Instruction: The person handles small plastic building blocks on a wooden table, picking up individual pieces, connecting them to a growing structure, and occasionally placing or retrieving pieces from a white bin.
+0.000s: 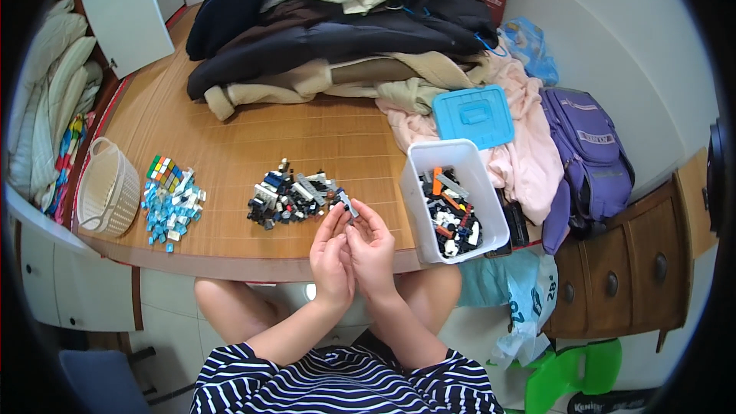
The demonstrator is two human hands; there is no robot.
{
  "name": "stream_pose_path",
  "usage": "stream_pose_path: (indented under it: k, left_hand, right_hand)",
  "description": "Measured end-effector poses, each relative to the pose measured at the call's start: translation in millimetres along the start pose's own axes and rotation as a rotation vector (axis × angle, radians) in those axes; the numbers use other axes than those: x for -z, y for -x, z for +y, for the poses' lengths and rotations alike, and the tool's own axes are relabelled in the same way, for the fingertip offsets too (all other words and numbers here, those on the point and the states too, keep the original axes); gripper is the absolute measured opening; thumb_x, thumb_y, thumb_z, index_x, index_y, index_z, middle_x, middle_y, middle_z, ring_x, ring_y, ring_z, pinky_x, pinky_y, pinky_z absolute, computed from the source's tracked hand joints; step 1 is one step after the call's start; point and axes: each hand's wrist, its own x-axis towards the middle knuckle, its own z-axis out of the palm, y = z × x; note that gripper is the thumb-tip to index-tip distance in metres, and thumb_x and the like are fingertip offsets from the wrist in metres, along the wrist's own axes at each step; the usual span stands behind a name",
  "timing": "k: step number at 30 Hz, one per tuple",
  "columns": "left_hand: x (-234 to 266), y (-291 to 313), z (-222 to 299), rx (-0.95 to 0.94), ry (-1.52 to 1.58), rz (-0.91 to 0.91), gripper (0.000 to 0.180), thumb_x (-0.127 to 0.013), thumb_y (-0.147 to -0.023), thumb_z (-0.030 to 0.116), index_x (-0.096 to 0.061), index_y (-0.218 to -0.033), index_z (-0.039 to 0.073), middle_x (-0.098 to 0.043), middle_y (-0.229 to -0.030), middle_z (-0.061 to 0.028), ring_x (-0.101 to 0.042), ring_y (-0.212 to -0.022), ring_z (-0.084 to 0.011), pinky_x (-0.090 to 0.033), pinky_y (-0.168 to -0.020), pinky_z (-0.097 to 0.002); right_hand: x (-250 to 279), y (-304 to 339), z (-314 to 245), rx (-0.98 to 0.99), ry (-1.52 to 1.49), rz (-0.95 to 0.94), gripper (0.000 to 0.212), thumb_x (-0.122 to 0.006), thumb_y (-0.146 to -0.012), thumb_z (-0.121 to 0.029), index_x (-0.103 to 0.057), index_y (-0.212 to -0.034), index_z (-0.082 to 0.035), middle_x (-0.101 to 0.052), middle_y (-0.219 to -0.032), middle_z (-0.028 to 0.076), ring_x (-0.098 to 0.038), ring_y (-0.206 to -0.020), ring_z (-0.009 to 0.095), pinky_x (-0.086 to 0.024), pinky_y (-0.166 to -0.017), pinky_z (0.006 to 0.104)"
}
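Just over the table's front edge, my left hand [330, 257] and my right hand [372, 249] meet with fingertips together. Both are closed on a small light-grey toy building brick [349, 204], which sticks up past the fingers; its lower part is hidden. Beyond and to the left of my hands lies a loose heap of toy building bricks [287, 198] in black, white, grey and blue. To the right of my hands stands a white plastic box [410, 184] holding more bricks in black, white, orange and red.
At the left are a pile of light-blue and white bricks [170, 213], a colourful puzzle cube [163, 172] and a cream basket [107, 188]. Folded coats [330, 46] cover the table's far side. A blue lid [474, 116] lies on pink cloth [529, 138] beside a purple backpack [586, 153].
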Motion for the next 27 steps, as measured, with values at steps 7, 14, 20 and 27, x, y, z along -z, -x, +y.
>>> stream_pose_path:
  k: [7,14,20,27]
  left_hand:
    - [-84.4,15.4,-18.7,0.084,-0.010,-0.253,0.052,-0.041,-0.085,0.001,-0.040,-0.138,-0.004,-0.051,-0.131,-0.0158,-0.050,-0.120,-0.0202,-0.038,-0.105,-0.0317]
    - [-119.3,13.1,-52.5,0.234,-0.104,-0.413,0.051,-0.039,-0.087,0.002,-0.038,-0.138,-0.004,-0.046,-0.136,-0.0149,-0.043,-0.128,-0.0206,-0.034,-0.107,-0.0323]
    - [-111.6,9.8,-58.2,0.215,-0.213,-0.423,0.053,-0.038,-0.088,0.002,-0.034,-0.141,-0.002,-0.042,-0.141,-0.0139,-0.035,-0.134,-0.0207,-0.027,-0.111,-0.0328]
    - [-104.8,14.1,-34.5,0.218,-0.130,-0.477,0.053,-0.036,-0.089,0.003,-0.033,-0.142,-0.002,-0.038,-0.144,-0.0166,-0.039,-0.133,-0.0227,-0.030,-0.111,-0.0335]
  right_hand:
    - [50.8,-3.2,-75.9,0.270,0.086,0.128,0.039,-0.047,-0.088,0.012,-0.050,-0.126,0.005,-0.051,-0.124,0.010,-0.054,-0.111,0.015,-0.045,-0.094,0.0246]
    - [108.8,-6.0,-105.3,0.358,0.280,0.230,0.042,-0.048,-0.086,0.013,-0.049,-0.128,0.006,-0.050,-0.130,0.014,-0.053,-0.115,0.017,-0.045,-0.097,0.0264]
    - [112.0,-2.0,-107.8,0.430,0.547,0.329,0.036,-0.049,-0.087,0.002,-0.056,-0.123,0.002,-0.050,-0.131,0.018,-0.048,-0.122,0.030,-0.042,-0.101,0.0355]
    - [80.8,6.2,-98.9,0.448,0.528,0.179,0.044,-0.046,-0.085,0.006,-0.052,-0.128,0.001,-0.048,-0.134,0.017,-0.048,-0.125,0.028,-0.038,-0.105,0.0342]
